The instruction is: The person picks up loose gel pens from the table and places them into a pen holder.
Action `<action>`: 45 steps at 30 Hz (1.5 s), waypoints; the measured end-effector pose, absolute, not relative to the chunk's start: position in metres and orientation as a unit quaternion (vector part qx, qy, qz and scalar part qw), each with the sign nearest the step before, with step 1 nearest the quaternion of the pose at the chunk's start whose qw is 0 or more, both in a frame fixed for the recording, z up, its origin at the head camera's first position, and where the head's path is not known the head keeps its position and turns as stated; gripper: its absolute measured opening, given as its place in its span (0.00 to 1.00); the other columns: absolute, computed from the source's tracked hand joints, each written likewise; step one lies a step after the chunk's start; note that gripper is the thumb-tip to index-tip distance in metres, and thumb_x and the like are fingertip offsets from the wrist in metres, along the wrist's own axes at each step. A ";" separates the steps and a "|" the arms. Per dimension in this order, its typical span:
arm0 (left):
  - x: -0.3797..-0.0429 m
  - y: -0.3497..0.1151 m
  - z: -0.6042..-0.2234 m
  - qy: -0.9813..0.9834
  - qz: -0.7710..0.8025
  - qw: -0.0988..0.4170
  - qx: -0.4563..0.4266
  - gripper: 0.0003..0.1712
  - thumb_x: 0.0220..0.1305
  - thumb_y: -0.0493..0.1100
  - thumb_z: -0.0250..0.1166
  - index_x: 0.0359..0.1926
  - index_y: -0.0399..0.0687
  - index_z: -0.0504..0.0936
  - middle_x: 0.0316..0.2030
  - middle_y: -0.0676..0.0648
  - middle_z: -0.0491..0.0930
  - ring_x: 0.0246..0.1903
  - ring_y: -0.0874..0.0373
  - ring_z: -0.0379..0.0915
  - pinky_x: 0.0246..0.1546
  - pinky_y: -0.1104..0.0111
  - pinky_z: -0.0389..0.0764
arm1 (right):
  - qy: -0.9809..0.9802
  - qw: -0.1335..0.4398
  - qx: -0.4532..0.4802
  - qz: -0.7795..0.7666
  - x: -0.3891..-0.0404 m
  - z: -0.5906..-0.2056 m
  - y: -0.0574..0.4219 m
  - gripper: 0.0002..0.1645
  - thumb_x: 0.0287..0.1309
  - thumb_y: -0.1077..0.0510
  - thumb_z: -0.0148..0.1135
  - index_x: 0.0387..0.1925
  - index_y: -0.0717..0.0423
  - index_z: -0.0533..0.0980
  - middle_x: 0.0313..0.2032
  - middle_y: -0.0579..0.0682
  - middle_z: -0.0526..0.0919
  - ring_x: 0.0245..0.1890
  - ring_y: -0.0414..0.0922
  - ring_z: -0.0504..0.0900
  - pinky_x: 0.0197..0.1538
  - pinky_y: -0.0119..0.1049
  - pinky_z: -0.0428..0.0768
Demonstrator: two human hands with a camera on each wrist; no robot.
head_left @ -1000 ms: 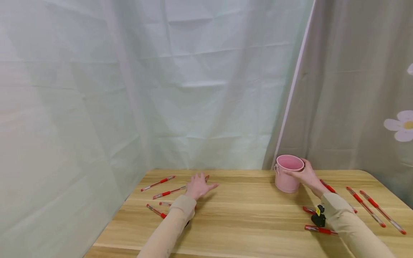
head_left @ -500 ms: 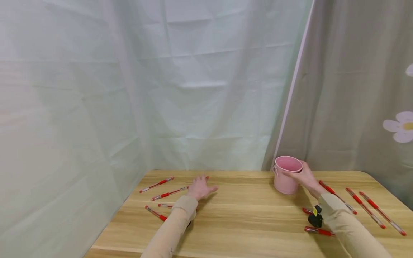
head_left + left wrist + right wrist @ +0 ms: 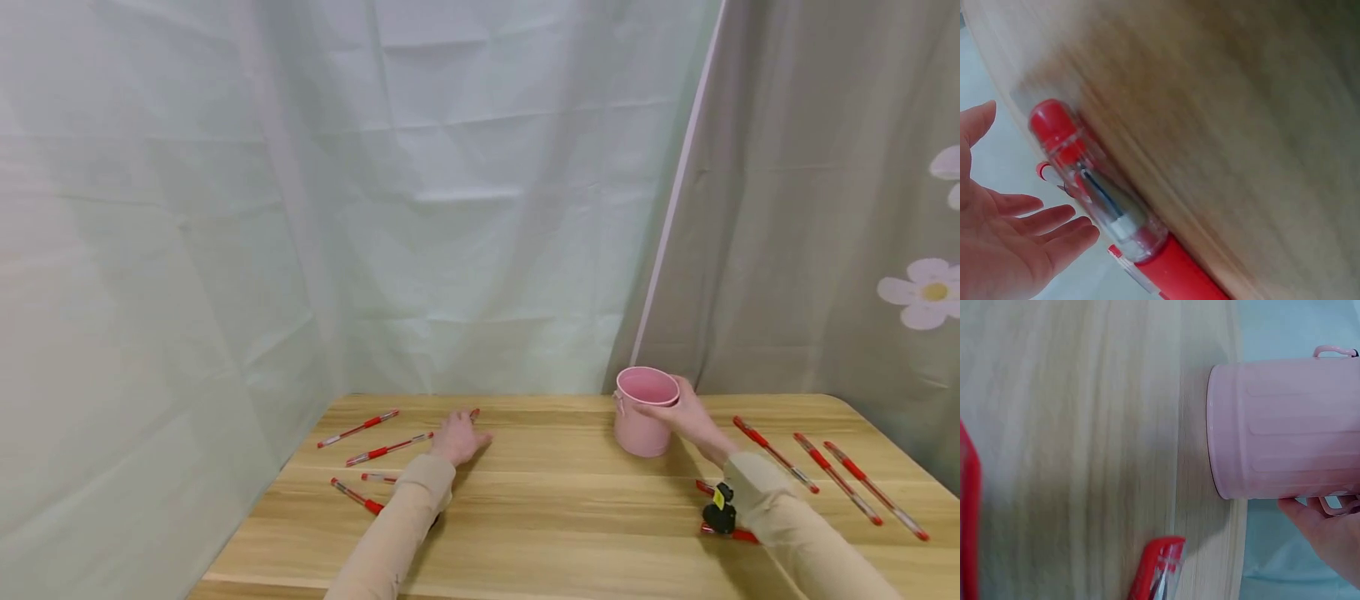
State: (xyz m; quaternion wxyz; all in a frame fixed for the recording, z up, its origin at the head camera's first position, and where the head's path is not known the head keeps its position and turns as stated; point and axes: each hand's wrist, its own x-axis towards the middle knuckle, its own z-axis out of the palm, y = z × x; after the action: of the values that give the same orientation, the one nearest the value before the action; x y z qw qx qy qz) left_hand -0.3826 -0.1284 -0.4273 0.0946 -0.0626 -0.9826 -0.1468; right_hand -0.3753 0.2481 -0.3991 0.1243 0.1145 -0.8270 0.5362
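- Head view: right hand (image 3: 686, 417) grips the small pink metal bucket (image 3: 642, 412) at its rim, upright at the back-centre of the light wooden table (image 3: 570, 517); left hand (image 3: 456, 438) lies flat, fingers loosely spread – beside red-capped clear pens (image 3: 388, 448).
- L wrist: fingers (image 3: 1041, 220) open, relaxed, holding nothing; a pen (image 3: 1100, 199) close by.
- R wrist: fingers at bucket (image 3: 1285, 428) rim – grip partly out of frame.

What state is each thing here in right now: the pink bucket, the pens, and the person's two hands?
Small pink metal bucket: upright on the wooden table, open-topped, nothing seen inside.
Right hand: grips the bucket's rim and side.
Left hand: fingers straight, palm down over the table, holding nothing.
Red-capped clear pens on the left: lying flat, scattered, caps on.
Red-capped clear pens on the right: lying flat, roughly parallel.
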 end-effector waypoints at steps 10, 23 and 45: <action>-0.379 -0.124 -0.425 -0.987 -0.120 0.090 -0.063 0.35 0.57 0.55 0.62 0.49 0.26 0.67 0.42 0.32 0.68 0.43 0.37 0.67 0.39 0.51 0.72 | -0.812 0.102 0.152 0.554 -0.362 -0.404 0.223 0.46 0.45 0.56 0.70 0.58 0.72 0.54 0.52 0.67 0.64 0.51 0.60 0.67 0.49 0.46 0.68; -0.411 -0.130 -0.460 -0.986 -0.074 0.128 -0.075 0.21 0.62 0.48 0.58 0.37 0.27 0.76 0.34 0.34 0.69 0.34 0.41 0.69 0.26 0.52 0.76 | -0.796 0.093 0.198 0.564 -0.348 -0.407 0.201 0.44 0.43 0.59 0.71 0.56 0.70 0.57 0.50 0.65 0.67 0.49 0.58 0.69 0.48 0.44 0.71; -0.384 -0.117 -0.431 -0.978 0.007 0.171 -0.115 0.05 0.56 0.29 0.59 0.27 0.37 0.81 0.24 0.39 0.75 0.24 0.48 0.76 0.20 0.61 0.77 | -0.787 0.063 0.213 0.576 -0.334 -0.399 0.184 0.43 0.42 0.61 0.72 0.56 0.68 0.57 0.49 0.65 0.69 0.49 0.60 0.69 0.48 0.46 0.69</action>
State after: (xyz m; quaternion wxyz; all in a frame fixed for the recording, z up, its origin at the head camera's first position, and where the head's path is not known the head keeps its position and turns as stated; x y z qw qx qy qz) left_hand -0.3842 -0.1171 -0.4308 0.1710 -0.1151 -0.9785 0.0069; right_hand -0.3338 0.1843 -0.3985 0.0626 0.2133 -0.7867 0.5759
